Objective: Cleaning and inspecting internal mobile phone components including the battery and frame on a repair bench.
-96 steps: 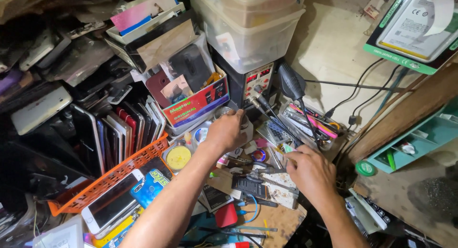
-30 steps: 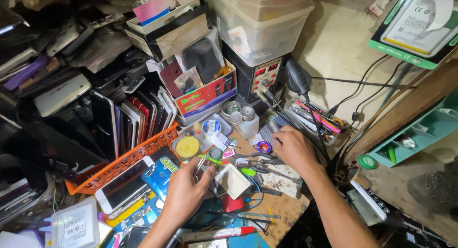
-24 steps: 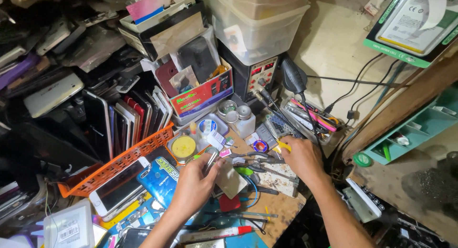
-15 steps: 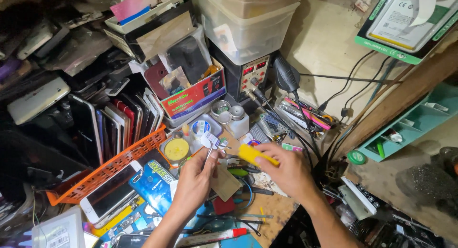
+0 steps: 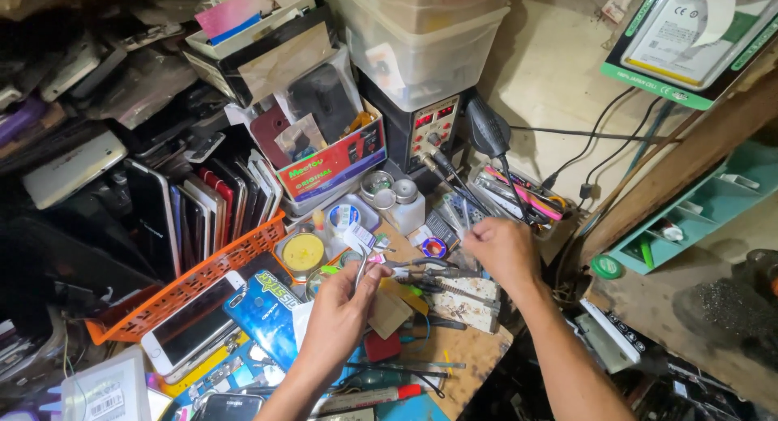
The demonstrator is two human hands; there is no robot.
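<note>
- Left hand (image 5: pixel 344 312) at about 6 o'clock in the frame, fingers pinched together on a pair of metal tweezers (image 5: pixel 361 263); tips point up toward 12, just below a small white part (image 5: pixel 357 236).
- Right hand (image 5: pixel 502 249) right of centre at 3 o'clock from the left hand, well apart from it. Fingers curled inward, back of hand toward the camera; can't tell if it grips anything, the fingertips are blurred and hidden.
- Between the hands: dark-handled pliers or cutters (image 5: pixel 421 267) lying on the bench, next to a worn white block (image 5: pixel 462 299).
- At 10 o'clock from the left hand: round tin of yellow paste (image 5: pixel 303 252), touching the edge of an orange plastic basket (image 5: pixel 203 279) that is packed with upright phones.
- At 9 o'clock from the left hand: blue phone packet (image 5: pixel 263 312), with a white phone (image 5: pixel 190 324) flat beside it.
- At 12 o'clock: black bench power unit with red digit display (image 5: pixel 421 129), with a clear plastic tub (image 5: pixel 417 48) stacked on top.
- At 1 o'clock from the right hand: black hot-air handle (image 5: pixel 486 129), with cables running right along the wall.
- Wooden bench edge (image 5: pixel 470 360) at 5 o'clock.
</note>
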